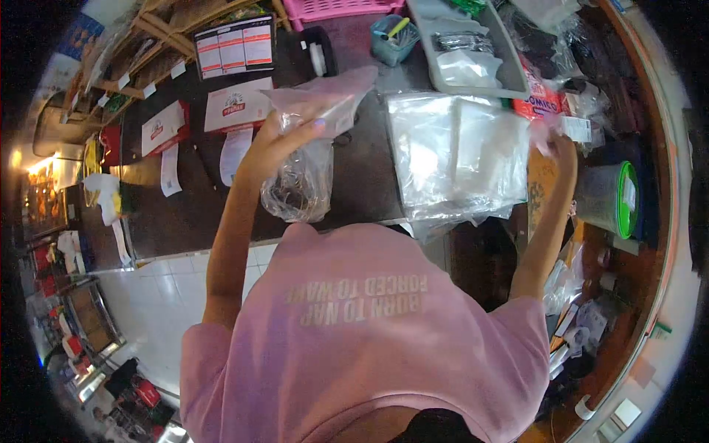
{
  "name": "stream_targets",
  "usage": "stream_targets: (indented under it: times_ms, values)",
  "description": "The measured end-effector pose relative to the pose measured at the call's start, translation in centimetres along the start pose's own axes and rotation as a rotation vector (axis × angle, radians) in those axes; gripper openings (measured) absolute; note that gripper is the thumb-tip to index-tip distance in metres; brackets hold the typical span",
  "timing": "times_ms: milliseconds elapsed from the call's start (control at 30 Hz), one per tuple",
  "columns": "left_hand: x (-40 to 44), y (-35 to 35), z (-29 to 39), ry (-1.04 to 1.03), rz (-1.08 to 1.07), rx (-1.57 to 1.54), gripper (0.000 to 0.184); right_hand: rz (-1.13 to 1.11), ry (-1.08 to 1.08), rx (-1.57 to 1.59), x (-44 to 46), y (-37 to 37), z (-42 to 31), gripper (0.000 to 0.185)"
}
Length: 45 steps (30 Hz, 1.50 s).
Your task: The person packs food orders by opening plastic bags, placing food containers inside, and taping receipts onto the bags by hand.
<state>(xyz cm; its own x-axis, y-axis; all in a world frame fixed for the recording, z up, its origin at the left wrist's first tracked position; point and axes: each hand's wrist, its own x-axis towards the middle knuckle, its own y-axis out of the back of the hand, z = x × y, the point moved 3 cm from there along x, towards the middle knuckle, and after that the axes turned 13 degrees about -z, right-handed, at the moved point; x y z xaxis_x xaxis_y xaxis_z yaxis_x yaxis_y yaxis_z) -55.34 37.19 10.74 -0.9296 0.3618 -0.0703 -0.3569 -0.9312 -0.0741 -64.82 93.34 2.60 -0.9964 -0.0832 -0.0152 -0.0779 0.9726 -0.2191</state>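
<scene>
My left hand (284,144) is closed on a pinkish clear plastic bag (336,100) above the dark table. Just below it stands another clear plastic bag (299,188) with dark, thin contents that I cannot make out. At the right my right hand (560,144) is by some pink plastic (543,133), beside a red packet (533,103); its fingers are blurred. Between my hands lie flat stacks of clear plastic bags (421,148) at the table's front edge.
Two white and red boxes (238,105) (164,128) with paper slips sit at the left, near a tablet (235,48). Behind are a pink basket (340,9), a blue cup (394,48) and a grey tray (509,70). A green-rimmed tub (602,196) stands right.
</scene>
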Motion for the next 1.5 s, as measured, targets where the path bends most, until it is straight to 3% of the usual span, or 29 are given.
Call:
stream_targets:
  times_ms: [133,300,367,567,600,800,967,1067,1100,1133,1167,1267,1333,1400,1467,1500]
  values:
    - [0.1,0.6,-2.1,-0.079,-0.132,-0.113,0.031,0.004,-0.109,-0.059,-0.3,0.8,2.1,0.059]
    - [-1.3,-0.4,-2.1,-0.023,-0.036,-0.108,0.037,0.018,-0.122,-0.085,-3.5,2.2,3.3,0.066]
    - [-1.4,-0.5,-3.0,-0.088,-0.066,-0.105,0.036,-0.044,-0.091,-0.11,-2.3,0.6,1.2,0.069]
    - [-1.5,-0.9,-4.1,-0.018,-0.088,-0.163,0.039,-0.356,-0.166,-0.255,1.4,-4.2,-4.2,0.077]
    - [-1.6,-1.0,-4.1,-0.027,-0.094,-0.188,0.04,-0.295,-0.024,-0.194,1.6,-4.1,-3.4,0.076]
    - [-1.8,-1.3,-3.8,-0.053,-0.12,-0.245,0.045,-0.077,-0.121,-0.436,-0.7,0.2,-2.3,0.063]
    - [-1.3,-3.6,-4.7,-0.155,-0.143,-0.002,0.046,-0.261,0.062,-0.616,-1.4,-14.5,-5.3,0.052]
    - [-1.1,-6.9,-2.7,-0.239,-0.283,0.259,0.039,-0.694,-0.093,-0.462,-3.3,-27.2,-0.4,0.046]
    - [-1.4,-7.0,-2.4,-0.289,-0.296,0.431,0.037,-0.818,-0.334,-0.33,-4.9,-31.5,0.6,0.041]
    - [-1.9,-6.9,-2.2,-0.331,-0.303,0.606,0.035,-0.892,-0.187,-0.411,-4.9,-31.5,3.9,0.033]
    - [-2.5,-6.6,-2.1,-0.366,-0.307,0.783,0.032,-0.801,-0.146,-0.477,-4.9,-33.2,3.7,0.022]
    - [-4.9,-2.0,-1.9,-0.14,-0.083,0.31,0.032,-0.436,-0.219,0.099,-2.9,-33.0,4.1,0.016]
    - [-6.2,0.9,-3.6,-0.067,0.453,0.312,0.043,-0.354,-0.1,0.481,-1.7,-34.5,5.2,0.011]
    - [-6.8,2.7,-7.0,0.044,0.777,0.881,0.046,-0.296,-0.016,0.915,-1.0,-39.2,6.9,0.013]
    - [-7.3,4.5,-11.5,0.157,0.854,1.046,0.047,-0.524,0.027,0.559,-1.2,-44.7,9.8,0.019]
    - [-7.6,5.5,-14.0,0.203,0.776,0.919,0.047,-0.759,0.055,0.049,-1.1,-46.3,12.9,0.02]
